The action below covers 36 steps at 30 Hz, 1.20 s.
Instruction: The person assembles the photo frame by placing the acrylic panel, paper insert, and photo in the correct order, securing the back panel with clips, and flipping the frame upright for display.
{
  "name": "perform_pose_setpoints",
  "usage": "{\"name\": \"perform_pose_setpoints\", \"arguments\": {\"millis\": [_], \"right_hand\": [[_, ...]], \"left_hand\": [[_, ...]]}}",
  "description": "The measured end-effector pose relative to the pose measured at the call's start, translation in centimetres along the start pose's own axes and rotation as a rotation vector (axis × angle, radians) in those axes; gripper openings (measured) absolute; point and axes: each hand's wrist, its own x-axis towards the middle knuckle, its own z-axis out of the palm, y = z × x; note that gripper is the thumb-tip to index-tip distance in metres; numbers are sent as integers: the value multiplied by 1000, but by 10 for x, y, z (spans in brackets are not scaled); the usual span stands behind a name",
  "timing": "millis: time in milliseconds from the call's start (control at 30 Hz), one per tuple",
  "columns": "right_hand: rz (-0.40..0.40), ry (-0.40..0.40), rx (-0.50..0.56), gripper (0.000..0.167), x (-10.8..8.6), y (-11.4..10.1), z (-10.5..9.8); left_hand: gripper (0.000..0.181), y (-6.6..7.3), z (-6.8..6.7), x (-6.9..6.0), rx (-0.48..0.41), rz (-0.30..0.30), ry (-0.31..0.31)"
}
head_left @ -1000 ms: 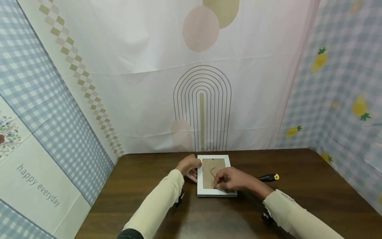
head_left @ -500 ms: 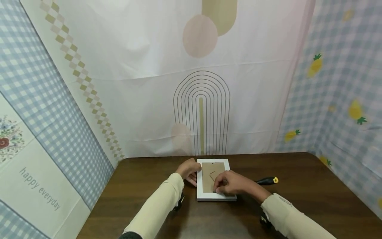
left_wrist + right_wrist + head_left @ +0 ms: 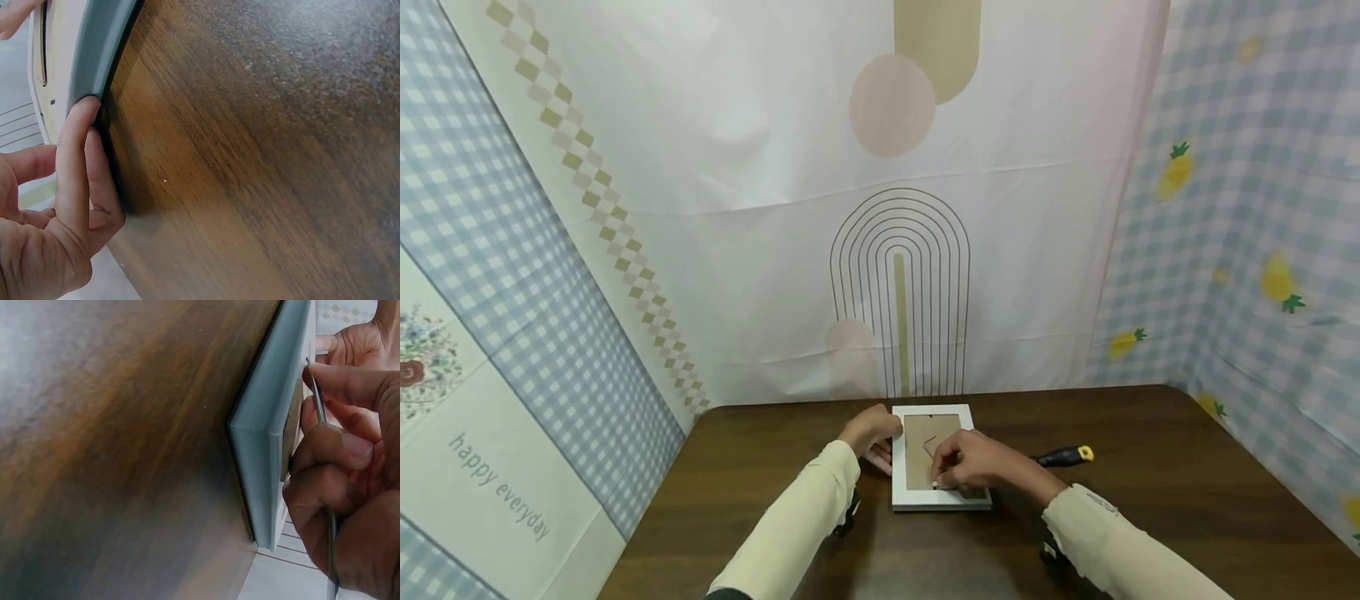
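Note:
A white picture frame [image 3: 898, 467] lies back side up on the table, its brown backing board [image 3: 919, 446] showing a thin bent line. My left hand [image 3: 871, 433] holds the frame's left edge, thumb on top. In the left wrist view, a finger of that hand [image 3: 72, 181] presses against the grey outer side [image 3: 103, 53]. Over the near part of the board, my right hand [image 3: 973, 462] grips a screwdriver [image 3: 1063, 456], its black-and-yellow handle pointing right. Its metal shaft [image 3: 320, 406] runs through the curled fingers, the tip at the board's near edge. Part of the board is hidden beneath this hand.
The dark wooden table [image 3: 760, 500] extends around the frame. A white printed curtain [image 3: 760, 275] hangs behind its far edge. Blue checked cloth [image 3: 1247, 275] hangs at the right, with more at the left.
The head view has tilted up and turned slightly, so the table sits lower in it. Both hands keep nearly the same places on the frame, with only small movement of the right fingers.

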Motion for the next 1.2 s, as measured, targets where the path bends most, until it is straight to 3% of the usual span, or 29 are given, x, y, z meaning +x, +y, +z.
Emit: {"name": "perform_pose_setpoints", "arguments": {"millis": [133,433,733,1033,1200], "right_hand": [[12,18,2,10,-1,6,-3],[-50,-27,184,6,-6,13,-9],[-44,-55,102,9,-1,12,-5],[-25,-54,110,8,1,13,-3],[-18,-57,116,8,2,10,-3]], "left_hand": [[46,-1,2,-2,-30,-3,-10],[38,6,0,-7,-39,17,-5],[37,0,-1,-1,-36,-9,-4],[37,-2,-2,0,-36,-13,-3],[48,-3,-2,0,-42,-10,0]]}}
